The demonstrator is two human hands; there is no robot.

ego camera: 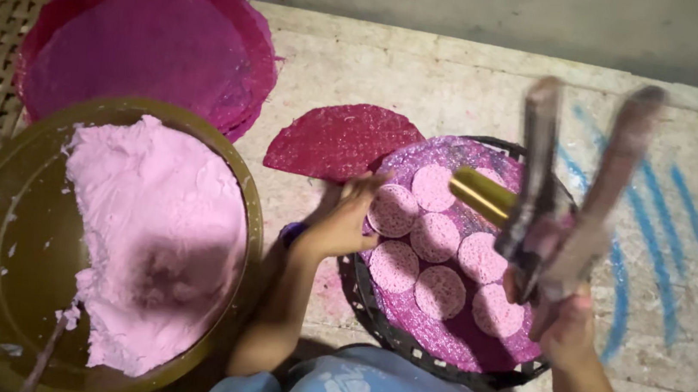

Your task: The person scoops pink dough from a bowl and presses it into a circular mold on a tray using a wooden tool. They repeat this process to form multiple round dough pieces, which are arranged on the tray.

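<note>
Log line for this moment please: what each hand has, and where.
left hand: on tray edge | right hand: gripping two-handled press above pink discs | dough bowl: left

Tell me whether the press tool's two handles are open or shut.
Open. The two handles of the press tool spread apart in a V above the right hand gripping their joined end.

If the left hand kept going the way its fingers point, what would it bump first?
Probably the nearest pale pink round on the purple mat; the left hand already reaches the mat's edge, though height is unclear.
</note>
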